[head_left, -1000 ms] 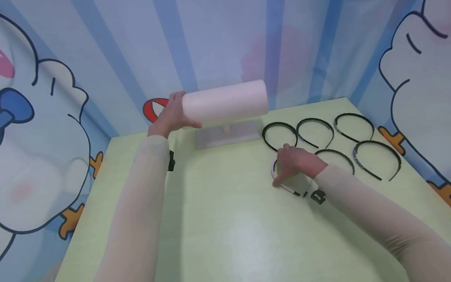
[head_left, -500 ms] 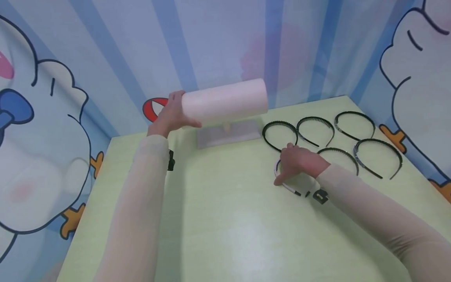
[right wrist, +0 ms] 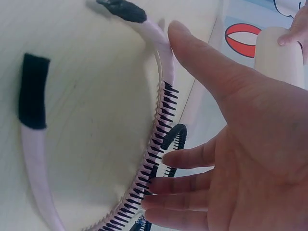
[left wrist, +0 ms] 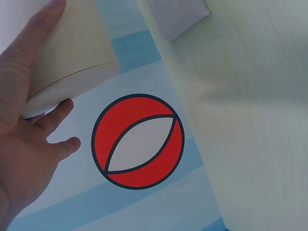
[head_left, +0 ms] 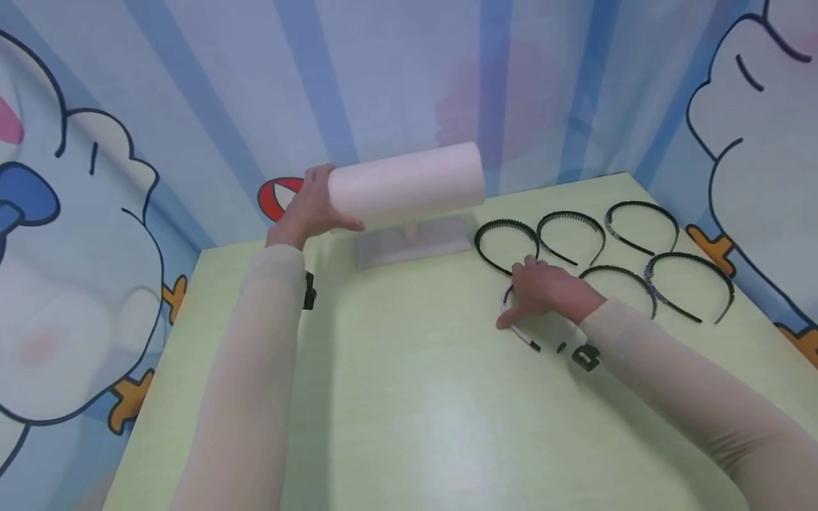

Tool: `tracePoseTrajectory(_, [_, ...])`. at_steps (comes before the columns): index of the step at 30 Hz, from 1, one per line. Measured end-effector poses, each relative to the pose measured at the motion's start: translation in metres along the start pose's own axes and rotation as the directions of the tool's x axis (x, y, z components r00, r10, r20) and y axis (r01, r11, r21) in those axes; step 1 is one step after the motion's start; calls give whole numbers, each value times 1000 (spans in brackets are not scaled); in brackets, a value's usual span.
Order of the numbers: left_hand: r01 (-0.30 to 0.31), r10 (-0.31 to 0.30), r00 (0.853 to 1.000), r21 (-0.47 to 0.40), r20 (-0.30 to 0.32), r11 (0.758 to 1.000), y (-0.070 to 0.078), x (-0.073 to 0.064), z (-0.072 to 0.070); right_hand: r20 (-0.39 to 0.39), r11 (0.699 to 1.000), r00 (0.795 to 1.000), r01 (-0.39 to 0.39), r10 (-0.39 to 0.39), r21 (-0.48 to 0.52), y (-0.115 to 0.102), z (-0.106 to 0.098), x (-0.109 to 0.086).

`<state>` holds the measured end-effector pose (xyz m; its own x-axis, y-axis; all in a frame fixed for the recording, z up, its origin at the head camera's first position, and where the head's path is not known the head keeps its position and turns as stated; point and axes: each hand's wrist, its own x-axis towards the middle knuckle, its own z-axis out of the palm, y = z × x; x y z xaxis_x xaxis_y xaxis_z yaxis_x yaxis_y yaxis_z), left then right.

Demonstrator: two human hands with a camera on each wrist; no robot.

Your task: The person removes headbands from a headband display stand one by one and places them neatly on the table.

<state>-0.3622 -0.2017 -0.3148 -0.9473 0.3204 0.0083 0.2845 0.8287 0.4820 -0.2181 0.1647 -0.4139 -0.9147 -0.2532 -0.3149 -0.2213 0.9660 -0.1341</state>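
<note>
My left hand [head_left: 313, 207] holds the left end of a pale pink cylinder [head_left: 409, 183] mounted on a short post over a flat base [head_left: 441, 240]. In the left wrist view the thumb lies along the cylinder and the other fingers reach behind its end. My right hand [head_left: 551, 292] is over a light pink toothed headband [head_left: 525, 339] lying on the table. In the right wrist view this headband [right wrist: 36, 159] shows black tips; my thumb touches its side near one tip, and my nearly straight fingers [right wrist: 185, 185] lie at its teeth. My hand hides part of it in the head view.
Several dark headbands lie around the right hand: one at the back left [head_left: 505, 222], one beside it [head_left: 571, 214], one at the far right [head_left: 642, 204], and two nearer ones [head_left: 620, 270] [head_left: 693, 257]. A patterned wall stands behind the table [head_left: 409, 397].
My right hand has shifted slightly right with the pink headband, which has turned a little. The two nearer dark headbands have also slid slightly right. The left hand stays on the cylinder.
</note>
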Motion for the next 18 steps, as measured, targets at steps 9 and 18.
tracePoseTrajectory(9, [-1,1,1000,-6,1,1000,0,-1,-2,-117,996,992,36,-45,-78,3,-5,8])
tracePoseTrajectory(18, [0,0,1000,-12,1,1000,-1,-1,-1,-325,993,939,87,-110,-83,-4,-31,14])
